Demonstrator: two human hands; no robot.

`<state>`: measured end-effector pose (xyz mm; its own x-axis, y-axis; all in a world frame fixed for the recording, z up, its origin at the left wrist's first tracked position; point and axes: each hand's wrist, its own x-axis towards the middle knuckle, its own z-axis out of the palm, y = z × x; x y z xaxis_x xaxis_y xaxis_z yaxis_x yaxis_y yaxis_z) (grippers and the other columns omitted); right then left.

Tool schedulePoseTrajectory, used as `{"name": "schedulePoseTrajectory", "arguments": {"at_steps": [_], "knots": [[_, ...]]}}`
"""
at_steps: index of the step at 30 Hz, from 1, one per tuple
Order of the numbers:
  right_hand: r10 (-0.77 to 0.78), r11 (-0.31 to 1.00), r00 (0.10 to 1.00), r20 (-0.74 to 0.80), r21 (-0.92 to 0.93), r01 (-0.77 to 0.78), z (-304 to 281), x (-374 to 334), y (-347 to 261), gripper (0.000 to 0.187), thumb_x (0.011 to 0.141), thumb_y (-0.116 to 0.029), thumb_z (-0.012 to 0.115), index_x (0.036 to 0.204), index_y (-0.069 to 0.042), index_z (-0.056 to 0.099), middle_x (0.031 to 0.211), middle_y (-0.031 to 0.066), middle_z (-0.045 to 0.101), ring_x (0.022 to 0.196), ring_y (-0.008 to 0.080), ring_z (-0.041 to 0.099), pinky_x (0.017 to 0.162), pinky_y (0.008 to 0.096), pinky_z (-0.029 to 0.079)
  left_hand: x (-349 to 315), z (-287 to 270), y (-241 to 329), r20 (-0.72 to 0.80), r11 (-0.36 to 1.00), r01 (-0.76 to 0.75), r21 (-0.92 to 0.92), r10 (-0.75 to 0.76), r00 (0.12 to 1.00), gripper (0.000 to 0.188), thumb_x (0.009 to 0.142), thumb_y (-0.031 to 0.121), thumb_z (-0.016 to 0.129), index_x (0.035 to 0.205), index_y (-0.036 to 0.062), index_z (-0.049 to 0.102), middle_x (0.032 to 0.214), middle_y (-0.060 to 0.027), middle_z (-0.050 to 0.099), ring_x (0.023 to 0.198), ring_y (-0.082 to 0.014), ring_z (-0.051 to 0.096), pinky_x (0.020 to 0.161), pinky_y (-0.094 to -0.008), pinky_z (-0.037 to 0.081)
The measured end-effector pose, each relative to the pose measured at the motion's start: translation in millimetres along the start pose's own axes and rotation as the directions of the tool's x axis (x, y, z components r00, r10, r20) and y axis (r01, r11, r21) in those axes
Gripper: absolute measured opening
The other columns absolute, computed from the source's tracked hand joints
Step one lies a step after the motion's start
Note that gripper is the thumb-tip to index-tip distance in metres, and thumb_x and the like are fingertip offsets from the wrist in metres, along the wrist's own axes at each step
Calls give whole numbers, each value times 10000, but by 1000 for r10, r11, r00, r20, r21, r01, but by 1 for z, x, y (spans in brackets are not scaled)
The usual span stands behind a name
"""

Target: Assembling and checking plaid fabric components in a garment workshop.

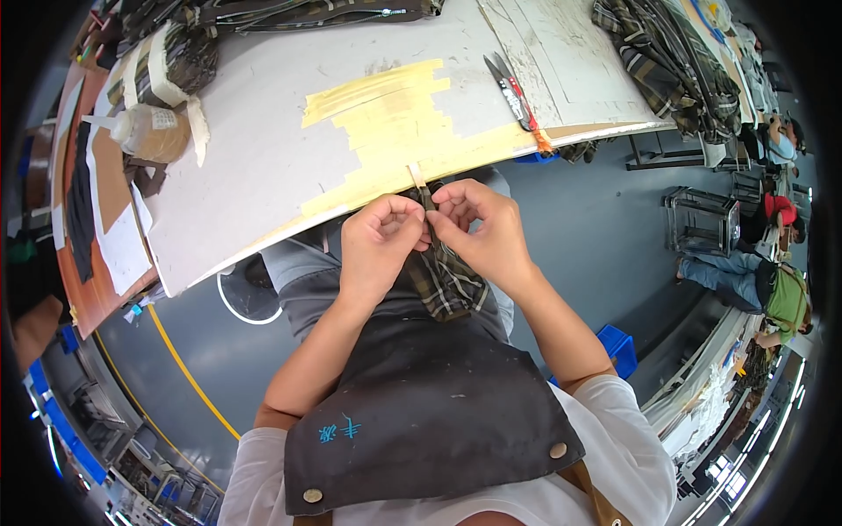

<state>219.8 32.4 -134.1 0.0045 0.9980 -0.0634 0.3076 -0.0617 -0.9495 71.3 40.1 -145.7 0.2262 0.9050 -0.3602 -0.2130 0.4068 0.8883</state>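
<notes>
A dark plaid piece of fabric (pixel 445 285) hangs over my lap, its narrow upper end at the table's front edge. My left hand (pixel 379 247) is closed in a pinch on the left side of that narrow end. From the other side my right hand (pixel 484 230) pinches the same end, thumb and forefinger close to the left fingertips. A pale narrow strip (pixel 417 177) lies at the table edge just above the fabric; whether the two are joined I cannot tell. The exact grip is partly hidden behind the fingers.
Yellow tape (pixel 390 123) covers part of the pale tabletop (pixel 254 140). Scissors (pixel 516 95) lie near the right front edge. A squeeze bottle (pixel 151 133) stands at left. Plaid garments (pixel 671 66) are piled at far right. Other people work farther right, near stools (pixel 702 219).
</notes>
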Motion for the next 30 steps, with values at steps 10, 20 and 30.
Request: {"name": "schedulePoseTrajectory", "arguments": {"at_steps": [10, 20, 30], "knots": [[-152, 960, 988, -38, -243, 138, 1, 4, -7, 115, 684, -15, 667, 767, -3, 589, 673, 63, 580, 538, 128, 583, 494, 236, 472, 2, -2, -1, 20, 999, -26, 21, 26, 999, 58, 832, 25, 560, 822, -32, 567, 730, -52, 609, 625, -86, 586, 581, -212, 498], [-127, 945, 991, 38, -299, 133, 0, 3, -16, 59, 719, -1, 633, 761, 6, 591, 694, 54, 610, 560, 88, 574, 505, 211, 453, 2, 0, 0, 8, 996, -40, 85, 39, 999, 53, 826, 20, 566, 827, -28, 587, 716, -42, 613, 616, -70, 582, 577, -199, 494], [-25, 990, 999, 32, -135, 29, -3, 6, -9, 49, 723, -4, 615, 759, 16, 588, 653, 30, 603, 547, 51, 526, 513, 199, 437, 7, 5, -1, -53, 944, -175, 281, 198, 979, 37, 753, 2, 605, 730, -15, 582, 619, -18, 597, 547, -33, 539, 533, -175, 443]]}}
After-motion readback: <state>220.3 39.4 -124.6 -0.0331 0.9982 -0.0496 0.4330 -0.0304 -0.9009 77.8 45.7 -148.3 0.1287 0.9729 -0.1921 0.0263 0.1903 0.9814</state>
